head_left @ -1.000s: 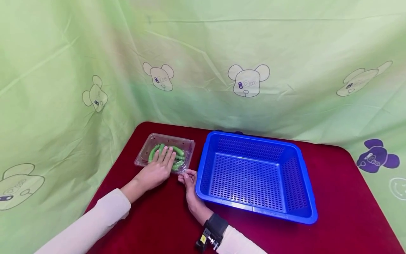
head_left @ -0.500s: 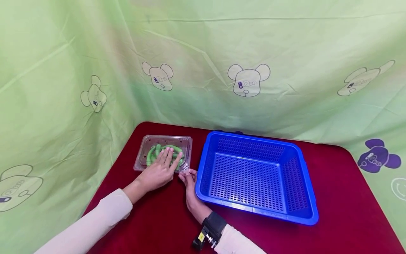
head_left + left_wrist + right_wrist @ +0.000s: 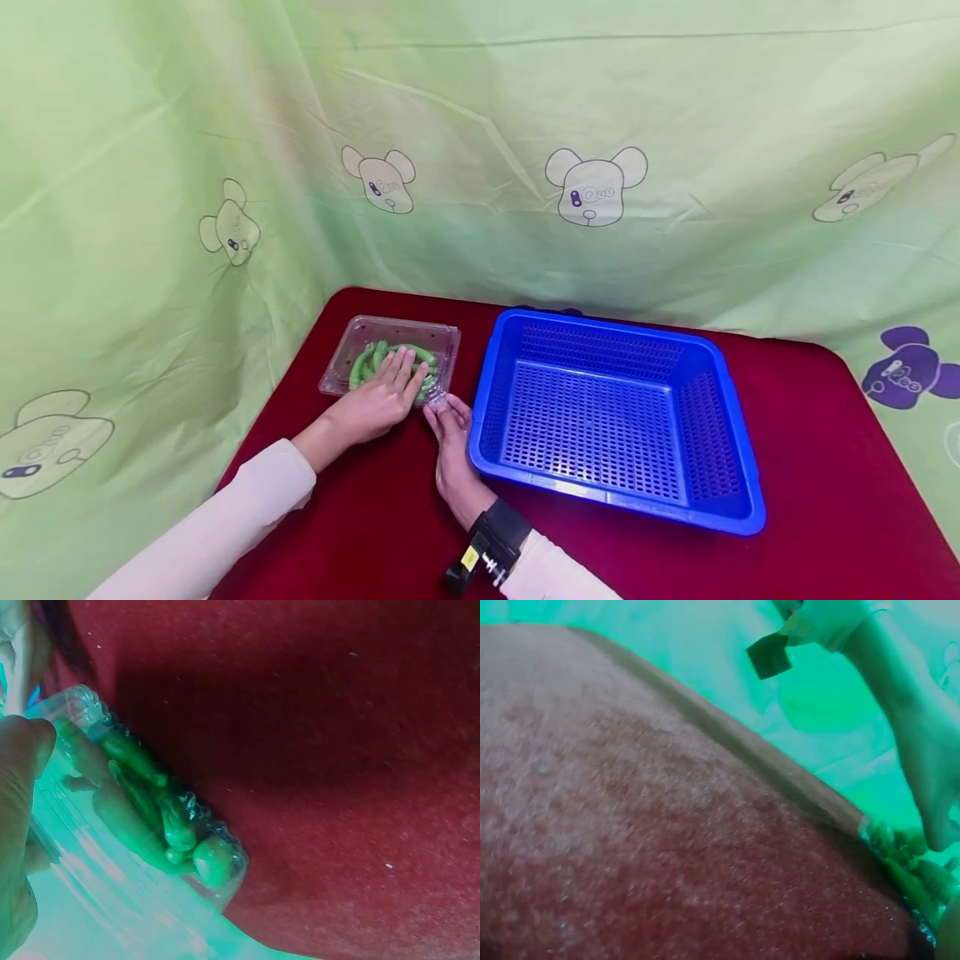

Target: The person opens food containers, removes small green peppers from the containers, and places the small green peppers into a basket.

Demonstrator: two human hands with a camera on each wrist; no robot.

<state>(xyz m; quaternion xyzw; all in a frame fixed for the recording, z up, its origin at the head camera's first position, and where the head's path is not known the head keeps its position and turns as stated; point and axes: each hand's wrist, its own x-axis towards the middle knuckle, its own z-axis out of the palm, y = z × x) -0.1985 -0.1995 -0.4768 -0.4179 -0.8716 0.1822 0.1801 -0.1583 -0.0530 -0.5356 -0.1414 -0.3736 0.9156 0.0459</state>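
A clear plastic clamshell box lies on the table's left side. Inside it curve several long green vegetables that look like chili peppers, seen through the plastic. My left hand rests on the lid with its fingers stretched over the peppers. At the box's front right corner, my right hand pinches the plastic edge between thumb and fingers. In the right wrist view the left hand leans over the box, whose lower part is cut off by the frame.
Close beside the right hand stands a blue perforated basket, with nothing inside. Dark red cloth covers the table. A green curtain with printed bear heads hangs behind and to the left.
The box has turned slightly and shifted a little away from the basket. My right fingers have moved in onto its front corner. The left hand stays on the lid, fingers slightly more spread.
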